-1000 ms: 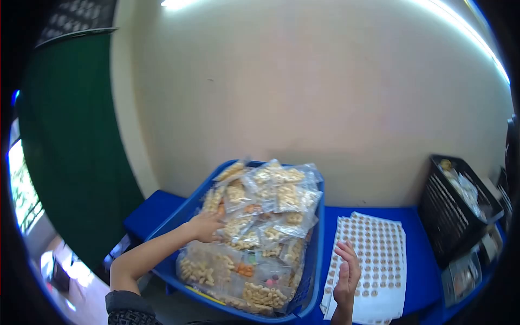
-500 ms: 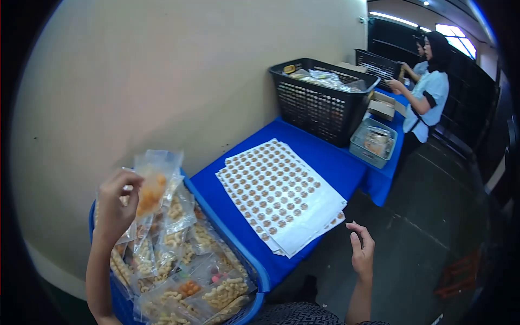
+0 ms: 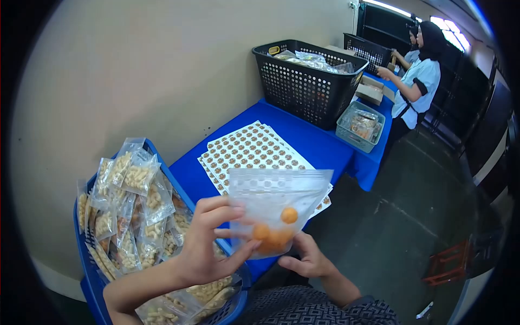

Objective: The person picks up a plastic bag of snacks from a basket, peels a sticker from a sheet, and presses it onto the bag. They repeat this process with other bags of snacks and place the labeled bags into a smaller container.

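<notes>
My left hand is closed on a clear zip bag, thumb in front, holding it up before me. Several round orange snack balls lie in its lower part. At the bag's lower right corner is my right hand, its thumb apart from the forefinger; the other fingers are partly hidden behind the bag. Below and left of my hands, a blue basket holds many clear packets of pale curled snacks. Beyond the bag, sheets of round brown stickers lie stacked, partly covered by it.
The blue-clothed table runs along the wall. On it stand a black basket of packets, a grey-green basket and a cardboard box. Two people stand at the far end. A reddish-brown stool is on the floor at right.
My left hand has carried the orange snack bag from above the blue basket rightward, in front of the sticker sheets. My right hand has moved left to the bag's lower corner.
</notes>
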`<state>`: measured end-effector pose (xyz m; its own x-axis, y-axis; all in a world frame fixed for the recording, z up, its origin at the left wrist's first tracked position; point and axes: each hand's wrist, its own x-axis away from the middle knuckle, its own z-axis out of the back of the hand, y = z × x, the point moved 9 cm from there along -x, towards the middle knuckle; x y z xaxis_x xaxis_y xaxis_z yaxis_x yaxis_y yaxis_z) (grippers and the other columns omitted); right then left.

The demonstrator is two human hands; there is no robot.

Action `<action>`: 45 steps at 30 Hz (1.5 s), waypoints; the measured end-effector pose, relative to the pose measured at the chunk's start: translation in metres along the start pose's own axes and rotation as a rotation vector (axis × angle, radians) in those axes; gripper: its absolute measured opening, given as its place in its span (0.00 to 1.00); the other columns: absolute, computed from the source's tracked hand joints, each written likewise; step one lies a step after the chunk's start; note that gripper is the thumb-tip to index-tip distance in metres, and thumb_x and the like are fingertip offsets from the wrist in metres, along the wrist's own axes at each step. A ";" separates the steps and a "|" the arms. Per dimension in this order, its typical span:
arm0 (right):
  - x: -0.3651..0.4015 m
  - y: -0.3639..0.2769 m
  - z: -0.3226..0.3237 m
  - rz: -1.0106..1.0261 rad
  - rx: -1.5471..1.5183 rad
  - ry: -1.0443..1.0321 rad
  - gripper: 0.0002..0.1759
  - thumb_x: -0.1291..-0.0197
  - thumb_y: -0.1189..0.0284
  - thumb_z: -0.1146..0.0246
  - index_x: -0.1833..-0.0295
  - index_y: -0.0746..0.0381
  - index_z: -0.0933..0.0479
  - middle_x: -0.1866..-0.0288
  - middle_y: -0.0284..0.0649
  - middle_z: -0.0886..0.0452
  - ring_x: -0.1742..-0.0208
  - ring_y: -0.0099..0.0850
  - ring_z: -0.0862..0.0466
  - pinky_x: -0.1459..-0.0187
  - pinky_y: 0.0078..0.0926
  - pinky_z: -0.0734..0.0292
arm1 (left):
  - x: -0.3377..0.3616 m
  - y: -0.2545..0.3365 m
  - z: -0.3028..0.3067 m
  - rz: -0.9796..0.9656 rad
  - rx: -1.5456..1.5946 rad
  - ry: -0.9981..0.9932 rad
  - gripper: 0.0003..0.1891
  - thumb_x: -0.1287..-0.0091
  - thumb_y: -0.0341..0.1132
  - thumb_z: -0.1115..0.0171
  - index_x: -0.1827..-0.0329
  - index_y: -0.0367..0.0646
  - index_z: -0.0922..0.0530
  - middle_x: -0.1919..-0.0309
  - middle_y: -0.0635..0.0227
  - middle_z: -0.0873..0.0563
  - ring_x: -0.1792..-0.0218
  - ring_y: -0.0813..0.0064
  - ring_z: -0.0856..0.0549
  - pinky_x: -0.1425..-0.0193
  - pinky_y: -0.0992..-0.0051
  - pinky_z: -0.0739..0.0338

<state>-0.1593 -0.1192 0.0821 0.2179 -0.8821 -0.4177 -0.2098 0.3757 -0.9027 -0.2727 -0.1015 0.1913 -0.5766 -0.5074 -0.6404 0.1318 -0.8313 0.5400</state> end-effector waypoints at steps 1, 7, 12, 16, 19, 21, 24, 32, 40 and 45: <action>-0.005 0.006 -0.004 -0.052 -0.037 -0.038 0.20 0.46 0.68 0.40 0.51 0.67 0.32 0.58 0.41 0.27 0.55 0.27 0.28 0.50 0.24 0.36 | 0.005 -0.002 -0.002 0.004 -0.010 -0.017 0.34 0.55 0.24 0.32 0.45 0.40 0.42 0.50 0.55 0.38 0.54 0.68 0.25 0.63 0.77 0.18; -0.035 0.016 -0.022 -0.005 -0.006 -0.323 0.15 0.43 0.65 0.44 0.56 0.66 0.31 0.62 0.40 0.27 0.60 0.28 0.27 0.56 0.25 0.33 | 0.027 -0.040 0.003 0.546 0.010 -0.208 0.36 0.56 0.30 0.29 0.44 0.32 0.37 0.54 0.52 0.26 0.56 0.69 0.21 0.55 0.73 0.24; -0.087 0.064 0.028 -0.084 -0.202 -0.367 0.18 0.43 0.61 0.44 0.54 0.64 0.31 0.62 0.41 0.27 0.60 0.27 0.26 0.58 0.24 0.31 | 0.069 -0.024 0.047 1.058 -0.005 0.308 0.31 0.55 0.35 0.29 0.51 0.30 0.35 0.64 0.60 0.23 0.63 0.72 0.21 0.58 0.74 0.26; -0.115 0.184 0.145 -0.205 0.533 -0.046 0.11 0.50 0.68 0.39 0.64 0.65 0.25 0.68 0.44 0.25 0.60 0.35 0.25 0.58 0.30 0.30 | 0.109 0.032 0.073 1.065 -0.319 0.578 0.38 0.56 0.49 0.31 0.51 0.33 0.39 0.60 0.64 0.32 0.61 0.76 0.27 0.59 0.77 0.29; -0.111 0.243 0.206 -0.236 1.006 -0.024 0.07 0.59 0.74 0.36 0.70 0.62 0.21 0.71 0.47 0.26 0.63 0.41 0.27 0.58 0.35 0.31 | 0.067 0.085 0.046 0.800 -0.637 0.636 0.21 0.47 0.39 0.36 0.60 0.30 0.30 0.67 0.60 0.24 0.69 0.70 0.25 0.66 0.74 0.29; -0.114 0.265 0.217 -0.243 1.034 -0.106 0.06 0.60 0.73 0.35 0.72 0.61 0.21 0.71 0.47 0.26 0.63 0.41 0.27 0.58 0.36 0.31 | 0.113 0.105 0.023 0.817 -0.402 0.896 0.26 0.49 0.41 0.34 0.59 0.26 0.32 0.67 0.55 0.24 0.70 0.65 0.24 0.65 0.72 0.28; -0.116 0.292 0.223 -0.290 1.046 -0.198 0.06 0.62 0.72 0.34 0.75 0.60 0.20 0.72 0.47 0.25 0.61 0.42 0.26 0.58 0.36 0.31 | 0.147 0.084 -0.014 0.873 -0.186 0.879 0.27 0.48 0.40 0.34 0.53 0.30 0.34 0.64 0.55 0.23 0.67 0.64 0.22 0.63 0.69 0.27; -0.116 0.314 0.208 -0.376 1.020 -0.359 0.03 0.62 0.72 0.35 0.78 0.60 0.20 0.71 0.45 0.23 0.62 0.41 0.25 0.58 0.36 0.30 | 0.120 -0.055 -0.131 1.132 0.202 1.172 0.27 0.52 0.40 0.32 0.53 0.34 0.32 0.62 0.58 0.22 0.62 0.67 0.21 0.58 0.72 0.27; -0.113 0.320 0.197 -0.212 1.099 -0.486 0.04 0.58 0.73 0.40 0.77 0.62 0.23 0.73 0.46 0.23 0.68 0.42 0.24 0.62 0.38 0.30 | 0.121 -0.103 -0.143 1.102 0.329 1.057 0.25 0.52 0.33 0.33 0.53 0.33 0.32 0.62 0.59 0.23 0.59 0.72 0.23 0.52 0.73 0.29; -0.094 0.336 0.197 -0.599 0.777 -0.600 0.07 0.49 0.70 0.43 0.69 0.61 0.22 0.68 0.43 0.23 0.66 0.35 0.23 0.61 0.31 0.29 | 0.111 -0.125 -0.151 1.003 0.460 1.004 0.22 0.47 0.28 0.38 0.52 0.36 0.38 0.62 0.63 0.27 0.58 0.75 0.25 0.54 0.76 0.29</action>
<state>-0.0623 0.1465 -0.2023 0.5466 -0.7795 0.3061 0.6796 0.1994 -0.7059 -0.2312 -0.0883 -0.0300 0.4045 -0.9094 0.0966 -0.2420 -0.0046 0.9703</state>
